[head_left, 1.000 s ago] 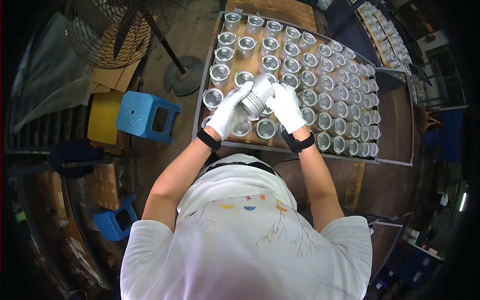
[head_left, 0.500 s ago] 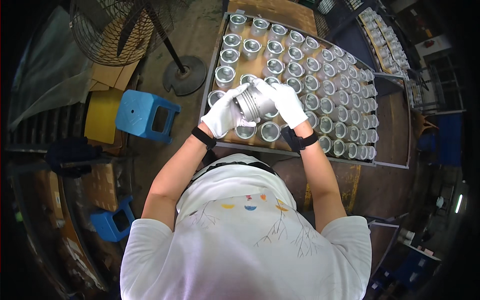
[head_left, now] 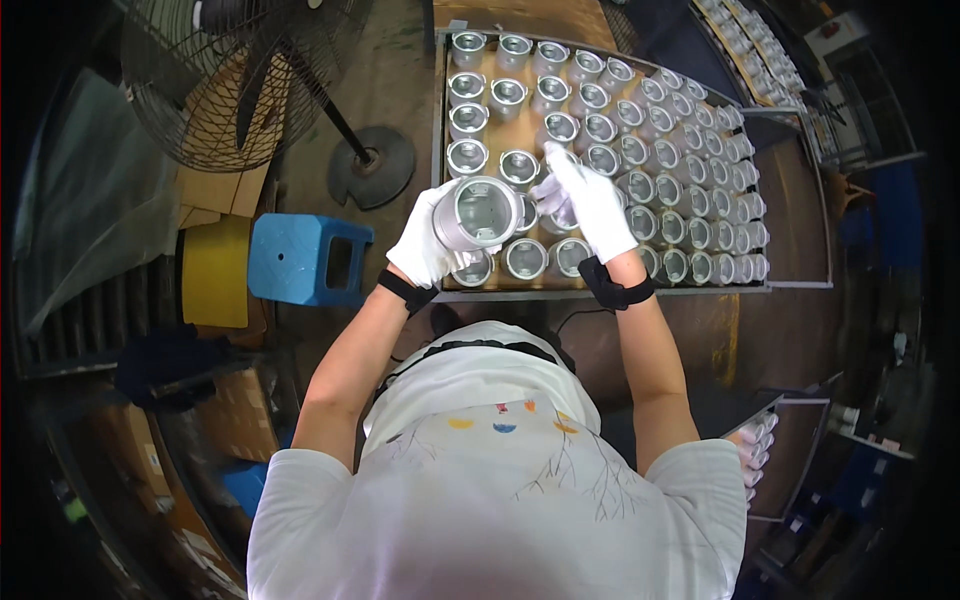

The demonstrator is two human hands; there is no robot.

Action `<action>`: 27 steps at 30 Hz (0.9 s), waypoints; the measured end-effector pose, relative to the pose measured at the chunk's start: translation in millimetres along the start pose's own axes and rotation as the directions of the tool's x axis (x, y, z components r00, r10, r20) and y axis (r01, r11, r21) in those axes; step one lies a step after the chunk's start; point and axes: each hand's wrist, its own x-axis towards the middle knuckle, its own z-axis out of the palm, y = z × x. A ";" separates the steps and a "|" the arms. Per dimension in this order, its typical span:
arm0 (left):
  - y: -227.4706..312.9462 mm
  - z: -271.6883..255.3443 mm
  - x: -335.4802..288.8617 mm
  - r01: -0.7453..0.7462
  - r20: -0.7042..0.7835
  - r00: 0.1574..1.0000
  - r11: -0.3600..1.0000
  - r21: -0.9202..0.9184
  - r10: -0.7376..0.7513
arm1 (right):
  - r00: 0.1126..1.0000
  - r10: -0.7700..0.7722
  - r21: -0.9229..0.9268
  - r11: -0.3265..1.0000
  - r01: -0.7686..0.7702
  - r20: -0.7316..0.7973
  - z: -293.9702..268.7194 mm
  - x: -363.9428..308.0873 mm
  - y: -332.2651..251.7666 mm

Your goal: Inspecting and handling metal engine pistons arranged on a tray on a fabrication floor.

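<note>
A silvery metal piston (head_left: 481,214) rests in my left hand (head_left: 422,243), its hollow end facing up at me. White-gloved fingers wrap round its left side and underneath. To the right of it, my gloved right hand (head_left: 594,204) is open, apart from the held piston and over the rows of pistons. Its fingers are stretched out and the thumb side points toward the held piston. Below both hands, many more pistons (head_left: 524,258) stand in rows on a brown sheet (head_left: 515,133) in a metal-edged tray. Some of them are hidden by my hands.
A pedestal fan (head_left: 371,166) stands left of the tray, with a blue stool (head_left: 290,260) nearer me. Flattened cardboard (head_left: 225,180) and a yellow board (head_left: 215,265) lie at the left. Another rack of pistons (head_left: 755,50) is at the far right, and more pistons (head_left: 757,450) are lower right.
The piston has turned from lying sideways between both hands to hollow end up in my left hand. My right hand has let go of it and moved right. The view has shifted slightly.
</note>
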 end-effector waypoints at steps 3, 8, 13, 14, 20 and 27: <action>2.3 -16.8 8.2 0.134 0.074 0.989 0.983 -0.126 -0.126 | 0.979 0.122 -0.185 0.978 -0.091 0.165 18.9 -18.0 -11.1; -11.8 -15.3 27.1 0.247 0.046 0.969 0.921 -0.302 -0.245 | 0.959 0.132 -0.029 0.991 -0.128 0.251 31.8 1.0 38.7; -20.6 -46.3 49.8 0.346 0.205 0.938 0.822 -0.453 -0.281 | 0.970 0.121 0.039 0.990 -0.132 0.210 12.9 55.1 62.7; -21.9 -57.6 56.0 0.428 0.389 0.883 0.786 -0.446 -0.260 | 0.984 0.062 0.093 0.993 -0.078 0.169 4.1 80.9 81.2; 22.7 -68.3 34.7 0.095 0.041 0.995 0.891 -0.443 -0.086 | 0.999 -0.036 -0.255 0.966 0.027 -0.030 -16.2 195.8 87.1; -9.7 -94.5 7.2 0.005 -0.205 0.969 0.836 -0.549 -0.141 | 0.997 -0.072 -0.776 0.629 0.044 -0.001 -1.5 289.4 128.4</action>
